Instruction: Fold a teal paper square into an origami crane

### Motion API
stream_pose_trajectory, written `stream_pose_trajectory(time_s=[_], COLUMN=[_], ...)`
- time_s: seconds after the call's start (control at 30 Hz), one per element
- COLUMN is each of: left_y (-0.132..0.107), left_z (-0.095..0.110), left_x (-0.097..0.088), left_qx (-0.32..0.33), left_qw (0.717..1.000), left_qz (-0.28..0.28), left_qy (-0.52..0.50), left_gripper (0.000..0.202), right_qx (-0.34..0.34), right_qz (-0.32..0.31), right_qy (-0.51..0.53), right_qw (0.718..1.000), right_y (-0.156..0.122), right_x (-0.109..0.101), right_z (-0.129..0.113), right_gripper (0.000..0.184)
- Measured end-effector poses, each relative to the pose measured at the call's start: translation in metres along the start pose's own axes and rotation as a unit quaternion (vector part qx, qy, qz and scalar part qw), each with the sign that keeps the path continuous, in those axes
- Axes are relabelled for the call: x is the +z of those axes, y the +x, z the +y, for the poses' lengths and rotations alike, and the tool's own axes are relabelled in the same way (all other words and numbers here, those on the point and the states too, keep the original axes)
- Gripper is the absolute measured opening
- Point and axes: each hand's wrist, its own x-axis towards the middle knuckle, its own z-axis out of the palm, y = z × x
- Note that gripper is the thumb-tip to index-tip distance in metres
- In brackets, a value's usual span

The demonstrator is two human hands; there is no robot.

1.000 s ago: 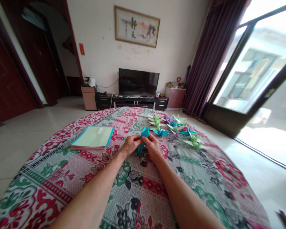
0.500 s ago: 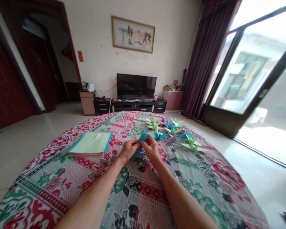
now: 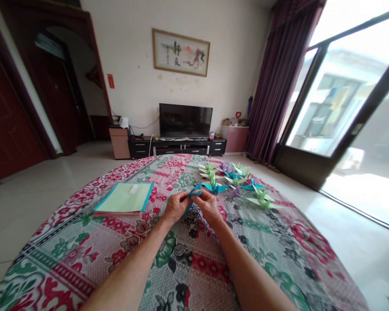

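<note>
A piece of folded blue origami paper (image 3: pixel 195 193) is held between my two hands, over the middle of the table. My left hand (image 3: pixel 175 206) pinches its left side with thumb and fingers. From the right, my right hand (image 3: pixel 208 204) grips it, the thumbs close together. Part of the paper sticks up past the fingertips and part hangs below, between the hands; the rest is hidden by my fingers. Just beyond my right hand stands a blue paper crane (image 3: pixel 215 187), in a group with several green, purple and blue cranes such as the green crane (image 3: pixel 262 199).
A stack of coloured paper (image 3: pixel 125 198), light green on top with a small white piece (image 3: pixel 133 189) on it, lies left of my hands. A flowered tablecloth (image 3: pixel 116 242) covers the round table. Beyond it stand a television (image 3: pixel 186 120) and a low cabinet.
The blue paper has tipped from nearly upright to a flatter slant, with less of it showing above my fingers. Both hands keep hold of it. The view has tilted slightly up.
</note>
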Motion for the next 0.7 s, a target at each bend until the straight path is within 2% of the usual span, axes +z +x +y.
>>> stream_pose_trajectory(time_s=[0.13,0.27,0.43,0.53,0.7], left_y=[0.000,0.001,0.002,0.001,-0.001], left_z=[0.001,-0.001,0.000,0.001,0.004], left_x=[0.002,0.001,0.002,0.005,0.008], left_qx=[0.011,-0.003,-0.075,-0.126,-0.154], left_qw=[1.000,1.000,0.992,0.979,0.968], left_qz=[-0.004,-0.006,0.002,0.013,0.024], left_qy=[0.010,-0.013,-0.097,-0.158,-0.199], left_gripper=[0.014,0.015,0.021,0.028,0.029], right_qx=[-0.016,-0.030,-0.056,-0.042,-0.026], right_qz=[0.014,0.001,0.018,0.019,0.010], right_qy=[-0.011,-0.036,-0.069,-0.060,-0.031], right_qw=[1.000,0.999,0.996,0.997,0.999], right_y=[0.001,0.002,0.001,0.001,0.000], right_x=[-0.001,-0.001,0.001,0.003,0.003], right_z=[0.004,0.006,0.007,0.004,-0.006], right_gripper=[0.023,0.014,0.012,0.015,0.014])
